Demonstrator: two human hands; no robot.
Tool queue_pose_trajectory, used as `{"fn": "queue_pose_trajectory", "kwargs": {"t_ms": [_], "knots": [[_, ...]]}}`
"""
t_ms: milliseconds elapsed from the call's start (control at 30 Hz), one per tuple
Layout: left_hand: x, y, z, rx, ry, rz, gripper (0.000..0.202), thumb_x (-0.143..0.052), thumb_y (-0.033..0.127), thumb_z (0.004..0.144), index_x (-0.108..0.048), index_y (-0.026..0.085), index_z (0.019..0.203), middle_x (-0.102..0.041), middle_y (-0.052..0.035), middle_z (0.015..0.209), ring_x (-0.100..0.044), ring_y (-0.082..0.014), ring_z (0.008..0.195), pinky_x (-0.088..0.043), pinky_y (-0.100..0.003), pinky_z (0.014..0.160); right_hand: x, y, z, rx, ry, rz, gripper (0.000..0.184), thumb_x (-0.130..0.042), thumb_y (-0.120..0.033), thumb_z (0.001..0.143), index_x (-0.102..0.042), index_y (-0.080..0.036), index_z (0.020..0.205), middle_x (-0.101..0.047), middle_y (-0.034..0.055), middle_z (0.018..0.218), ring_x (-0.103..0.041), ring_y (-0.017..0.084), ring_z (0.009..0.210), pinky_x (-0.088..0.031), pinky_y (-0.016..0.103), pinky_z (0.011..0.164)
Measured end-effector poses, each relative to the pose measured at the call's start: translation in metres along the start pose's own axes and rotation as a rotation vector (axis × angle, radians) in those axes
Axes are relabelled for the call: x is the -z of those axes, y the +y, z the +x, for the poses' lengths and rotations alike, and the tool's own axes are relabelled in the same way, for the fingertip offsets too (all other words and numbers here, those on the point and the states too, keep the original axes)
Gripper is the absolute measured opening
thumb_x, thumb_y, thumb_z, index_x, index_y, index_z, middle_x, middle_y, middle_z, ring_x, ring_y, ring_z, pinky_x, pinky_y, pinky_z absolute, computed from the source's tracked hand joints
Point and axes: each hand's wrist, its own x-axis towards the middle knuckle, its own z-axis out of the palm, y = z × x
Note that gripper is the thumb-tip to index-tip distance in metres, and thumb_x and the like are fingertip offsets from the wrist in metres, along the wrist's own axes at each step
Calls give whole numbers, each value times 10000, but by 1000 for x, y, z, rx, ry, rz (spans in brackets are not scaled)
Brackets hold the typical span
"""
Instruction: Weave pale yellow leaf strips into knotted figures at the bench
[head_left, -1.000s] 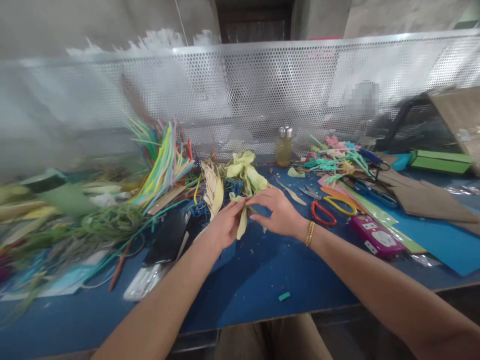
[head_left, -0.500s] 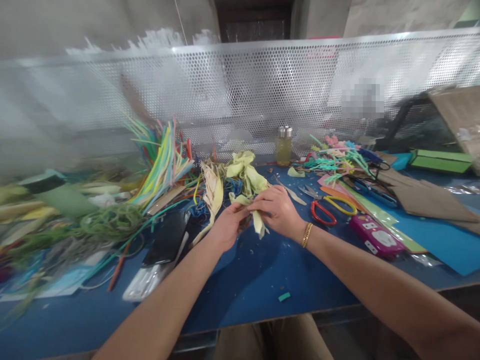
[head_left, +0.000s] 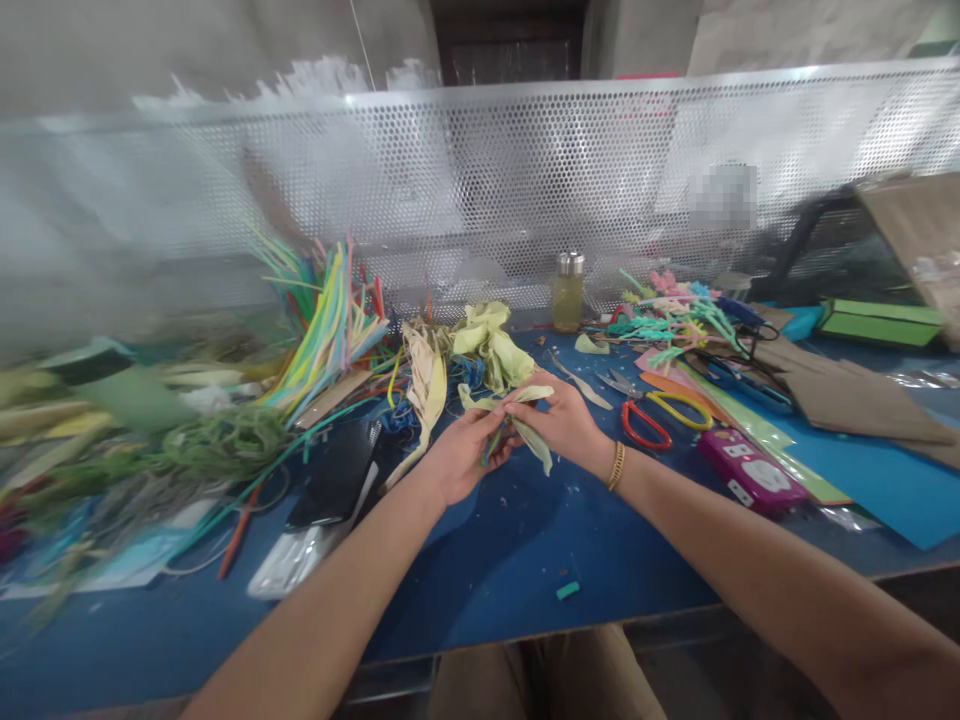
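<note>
Strips of pale green corn husk (head_left: pixel 535 448) are pinched between my two hands above the blue table. My left hand (head_left: pixel 463 458) is closed on the husk from the left, its fingertips close to those of the other hand. From the right, my right hand (head_left: pixel 568 425) grips the same husk, with loose ends sticking out above and below its fingers. What lies inside the fingers is partly hidden. Just behind the hands sits a bunch of pale green husks (head_left: pixel 495 350). Left of that bunch lies a drier, cream-coloured husk (head_left: pixel 426 385).
Scissors (head_left: pixel 628 412) with red and yellow handles and a magenta box (head_left: pixel 750 472) lie to the right. A black phone-like slab (head_left: pixel 334 478) lies left. Behind stand colourful strips (head_left: pixel 326 330), a lidded glass bottle (head_left: pixel 568 295) and a perforated metal screen (head_left: pixel 525 170).
The husk ends between my hands have shifted: one now points up to the right over my right fingers, another hangs lower right. My right hand has turned slightly. The table things stay put.
</note>
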Motion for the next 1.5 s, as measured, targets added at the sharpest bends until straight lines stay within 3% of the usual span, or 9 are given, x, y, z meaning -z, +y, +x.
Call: {"fn": "queue_pose_trajectory", "kwargs": {"t_ms": [233,500,667,833,933,1033,1200,1300,1500], "knots": [[1,0,4,-77,60,-21,209,-820,228,672,-698,177,834,-695,4,745,-615,-98,626,-448,-209,569,1,2,1,-58,-35,67,69,-657,-249,837,-710,-217,807,-715,13,801,-651,161,744,-516,301,718],[6,-6,13,-164,-29,80,267,-851,282,617,-747,129,808,-730,-60,747,-650,-154,691,-509,-262,709,4,-1,3,-36,-25,-234,175,-612,-270,876,-622,-183,725,-662,30,773,-595,167,741,-448,297,715],[-2,1,5,-148,2,133,221,-861,266,584,-744,135,718,-699,-48,621,-620,-152,607,-475,-246,599,8,-10,6,73,22,-341,244,-584,-281,897,-580,-187,672,-627,34,705,-563,167,691,-408,304,676],[-4,2,2,-161,2,200,217,-838,312,616,-702,147,579,-517,8,404,-549,-140,509,-406,-240,502,9,-10,6,106,45,-370,277,-566,-303,912,-567,-193,658,-614,38,681,-553,169,678,-396,306,672],[1,-2,6,-181,25,245,215,-842,319,611,-723,143,640,-602,-1,518,-498,-103,478,-377,-235,477,10,-9,7,103,39,-400,302,-579,-323,910,-551,-195,638,-600,30,655,-540,164,655,-373,303,651],[4,-6,8,-186,73,158,297,-861,303,591,-746,158,823,-690,-20,739,-573,-108,605,-448,-225,562,12,-10,7,116,-6,-406,292,-604,-342,900,-594,-191,649,-614,15,640,-546,154,645,-362,304,660],[3,-5,7,-171,61,26,295,-847,337,638,-691,163,818,-639,3,712,-569,-89,618,-458,-200,562,15,-19,4,266,-38,-360,109,-616,-258,891,-717,-241,854,-737,9,846,-647,163,820,-370,351,855],[2,-1,6,-242,29,-16,310,-871,287,599,-680,163,810,-666,-4,765,-589,-95,654,-479,-209,614,15,-21,2,347,-81,-366,136,-590,-186,888,-706,-257,892,-741,4,872,-654,166,848,-376,367,880],[4,1,9,-372,24,-7,289,-869,217,571,-695,177,798,-685,5,709,-607,-113,641,-458,-219,616,11,-14,1,83,20,-214,144,-599,-227,871,-596,-214,1014,-691,57,968,-645,167,843,-476,326,797]]}}
